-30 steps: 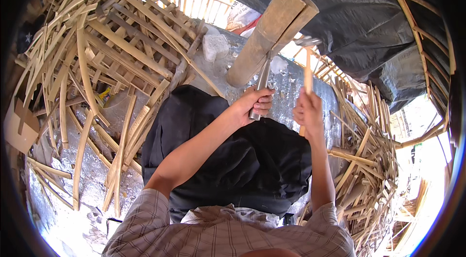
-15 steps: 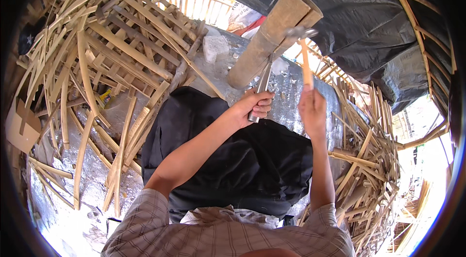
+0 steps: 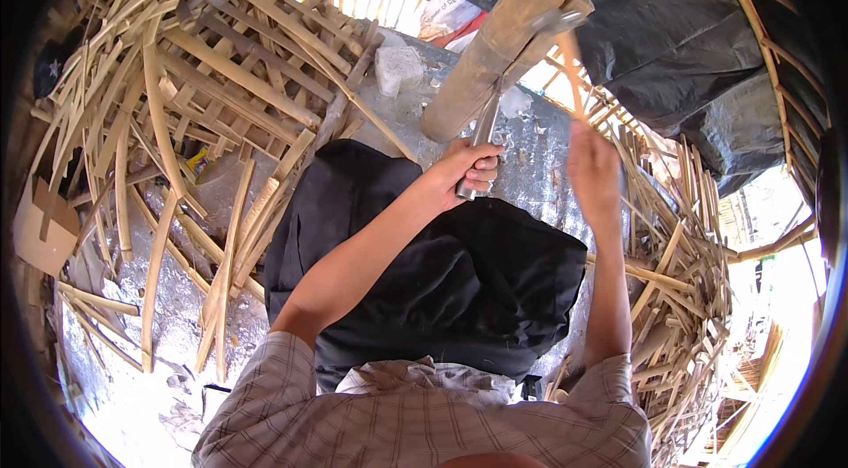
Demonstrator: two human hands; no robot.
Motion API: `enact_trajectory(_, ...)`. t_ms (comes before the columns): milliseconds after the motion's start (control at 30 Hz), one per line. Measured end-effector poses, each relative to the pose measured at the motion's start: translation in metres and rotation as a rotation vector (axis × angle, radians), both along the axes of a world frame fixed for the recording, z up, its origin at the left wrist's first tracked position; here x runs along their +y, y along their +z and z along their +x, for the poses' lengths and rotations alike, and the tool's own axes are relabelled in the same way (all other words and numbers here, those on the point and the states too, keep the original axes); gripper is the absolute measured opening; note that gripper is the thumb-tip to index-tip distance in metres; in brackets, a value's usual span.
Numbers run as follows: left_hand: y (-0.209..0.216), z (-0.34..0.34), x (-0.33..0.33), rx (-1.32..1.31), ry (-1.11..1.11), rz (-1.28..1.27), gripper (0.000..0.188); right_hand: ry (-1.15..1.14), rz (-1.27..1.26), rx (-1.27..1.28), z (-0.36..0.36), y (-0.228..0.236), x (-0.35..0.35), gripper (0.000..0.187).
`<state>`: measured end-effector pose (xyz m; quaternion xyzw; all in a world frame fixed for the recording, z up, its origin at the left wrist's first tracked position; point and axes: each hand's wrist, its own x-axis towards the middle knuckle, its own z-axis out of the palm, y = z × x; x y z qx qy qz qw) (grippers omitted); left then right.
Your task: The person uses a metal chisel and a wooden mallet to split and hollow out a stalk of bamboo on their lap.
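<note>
A thick brown bamboo section (image 3: 484,53) stands tilted in front of my knees, its hollow top split down the side facing right. My left hand (image 3: 466,171) is wrapped round the silver metal handle of a bladed tool (image 3: 488,119); its upper part meets the side of the bamboo, and how deep it sits is hidden. In my right hand (image 3: 594,160), closed and slightly blurred, is a hammer (image 3: 579,79) with a light wooden handle. The metal hammer head shows as a smear in front of the bamboo's upper right side; contact cannot be made out.
Split bamboo strips pile up at left (image 3: 238,79) and right (image 3: 671,309). A pale block (image 3: 399,71) lies left of the bamboo. Dark sheeting (image 3: 662,17) hangs at the upper right. Black cloth (image 3: 415,282) covers my lap. A cardboard piece (image 3: 46,228) is at far left.
My right hand has shifted right and up with the hammer. The left hand keeps its grip on the bladed tool at the bamboo. The whole view has shifted slightly.
</note>
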<state>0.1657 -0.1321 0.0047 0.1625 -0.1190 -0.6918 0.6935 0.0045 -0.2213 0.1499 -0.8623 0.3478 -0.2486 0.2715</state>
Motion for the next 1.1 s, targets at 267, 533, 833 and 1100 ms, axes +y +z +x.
enact_trajectory(267,0.004,0.007,-0.002,0.009,0.019,-0.001,0.026,0.034,0.308,-0.187,0.003,-0.075,-0.032,0.043)
enact_trajectory(533,0.001,0.011,-0.002,0.031,0.023,-0.059,0.026,0.025,0.029,-0.075,-0.007,0.028,-0.011,0.041)
enact_trajectory(833,-0.005,0.031,0.009,0.419,-0.069,-0.205,0.022,-0.054,0.674,-0.211,-0.023,-0.092,-0.027,0.039)
enact_trajectory(1100,-0.004,0.013,0.008,0.643,-0.027,-0.404,0.026,-0.280,2.214,-1.600,-0.118,-0.256,-0.045,0.031)
